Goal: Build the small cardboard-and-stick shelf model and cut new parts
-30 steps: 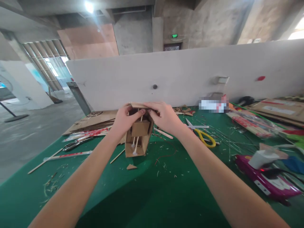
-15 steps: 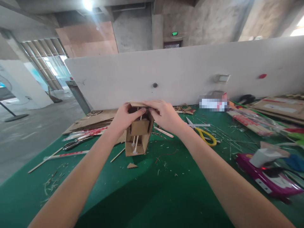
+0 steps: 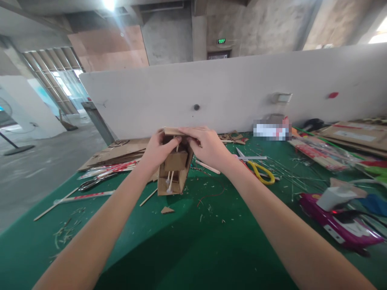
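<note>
A small brown cardboard structure (image 3: 174, 162) stands upright over the green table, with thin sticks (image 3: 171, 181) fixed inside by whitish blobs. My left hand (image 3: 157, 150) grips its upper left side, thumb reaching inside under the top piece. Across the top right lies my right hand (image 3: 206, 146), its fingers over the top edge and its thumb tucked beneath. Both hands are closed on the cardboard, and their fingertips nearly meet. A cardboard scrap (image 3: 167, 210) and a thin stick (image 3: 148, 197) lie just below the structure.
Yellow-handled scissors (image 3: 262, 172) lie right of my right hand. Farther right is a purple power strip (image 3: 341, 225) with plugs. Flat cardboard sheets (image 3: 116, 155) and another pair of scissors (image 3: 96, 182) lie left. A white partition (image 3: 151, 100) stands behind the green table (image 3: 187, 249).
The cardboard structure has tilted slightly, its lower end shifting a little up and left. Both hands keep their hold on its top. The whole view has shifted slightly.
</note>
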A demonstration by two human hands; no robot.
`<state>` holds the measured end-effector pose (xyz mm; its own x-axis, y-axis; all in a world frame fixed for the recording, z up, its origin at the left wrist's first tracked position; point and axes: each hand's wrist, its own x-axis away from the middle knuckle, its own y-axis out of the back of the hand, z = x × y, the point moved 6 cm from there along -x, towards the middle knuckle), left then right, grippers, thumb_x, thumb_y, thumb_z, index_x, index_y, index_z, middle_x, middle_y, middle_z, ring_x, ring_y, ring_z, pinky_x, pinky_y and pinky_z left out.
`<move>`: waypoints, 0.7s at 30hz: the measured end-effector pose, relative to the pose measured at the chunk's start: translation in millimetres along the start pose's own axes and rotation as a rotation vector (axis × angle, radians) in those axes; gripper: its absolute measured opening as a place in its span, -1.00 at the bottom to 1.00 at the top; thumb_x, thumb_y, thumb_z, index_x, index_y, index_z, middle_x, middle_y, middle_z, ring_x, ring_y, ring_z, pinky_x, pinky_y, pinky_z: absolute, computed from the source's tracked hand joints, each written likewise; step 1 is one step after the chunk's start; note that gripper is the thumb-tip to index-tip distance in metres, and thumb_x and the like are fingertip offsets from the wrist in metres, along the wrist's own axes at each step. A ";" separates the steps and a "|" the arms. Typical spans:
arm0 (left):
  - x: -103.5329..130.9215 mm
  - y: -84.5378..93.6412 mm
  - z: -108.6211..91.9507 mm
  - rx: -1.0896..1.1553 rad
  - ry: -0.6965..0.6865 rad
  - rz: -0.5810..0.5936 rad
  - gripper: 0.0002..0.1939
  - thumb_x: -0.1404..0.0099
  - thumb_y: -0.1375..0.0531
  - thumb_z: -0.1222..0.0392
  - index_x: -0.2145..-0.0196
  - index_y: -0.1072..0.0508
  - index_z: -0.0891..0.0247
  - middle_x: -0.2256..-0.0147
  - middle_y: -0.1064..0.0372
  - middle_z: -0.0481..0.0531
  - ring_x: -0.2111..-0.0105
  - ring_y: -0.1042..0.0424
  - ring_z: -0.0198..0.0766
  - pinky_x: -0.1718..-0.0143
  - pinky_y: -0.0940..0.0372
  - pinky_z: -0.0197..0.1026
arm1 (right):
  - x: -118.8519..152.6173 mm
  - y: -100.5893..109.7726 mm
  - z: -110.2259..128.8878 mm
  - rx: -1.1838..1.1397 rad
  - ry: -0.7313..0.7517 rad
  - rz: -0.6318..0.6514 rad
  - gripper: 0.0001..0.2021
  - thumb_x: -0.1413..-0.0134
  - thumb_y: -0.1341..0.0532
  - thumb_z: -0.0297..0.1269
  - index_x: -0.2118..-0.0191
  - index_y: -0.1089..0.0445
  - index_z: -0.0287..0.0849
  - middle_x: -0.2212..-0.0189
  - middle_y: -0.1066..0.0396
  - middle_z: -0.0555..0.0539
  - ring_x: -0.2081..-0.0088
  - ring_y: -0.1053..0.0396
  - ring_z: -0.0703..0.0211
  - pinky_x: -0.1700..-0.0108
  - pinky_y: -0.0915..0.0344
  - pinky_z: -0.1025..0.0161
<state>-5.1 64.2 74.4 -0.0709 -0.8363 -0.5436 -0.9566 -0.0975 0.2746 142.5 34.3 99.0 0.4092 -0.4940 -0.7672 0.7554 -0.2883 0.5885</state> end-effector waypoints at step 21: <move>7.6 -1.9 -12.7 -0.035 0.035 0.232 -0.54 0.03 -0.38 0.16 0.14 -0.42 0.21 0.16 -0.40 0.10 0.14 -0.42 -0.07 0.18 -0.36 -0.12 | -2.0 14.5 -18.3 -0.313 -0.292 0.093 -0.66 -0.16 -0.10 -0.27 -0.01 -0.44 -0.18 0.02 -0.46 -0.15 0.05 -0.39 0.07 0.00 -0.29 0.10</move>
<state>-0.2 51.2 79.8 -0.2771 -0.8565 -0.4354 -0.9054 0.0810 0.4167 162.0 46.1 104.4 0.3545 -0.7306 -0.5836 0.8593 0.0085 0.5114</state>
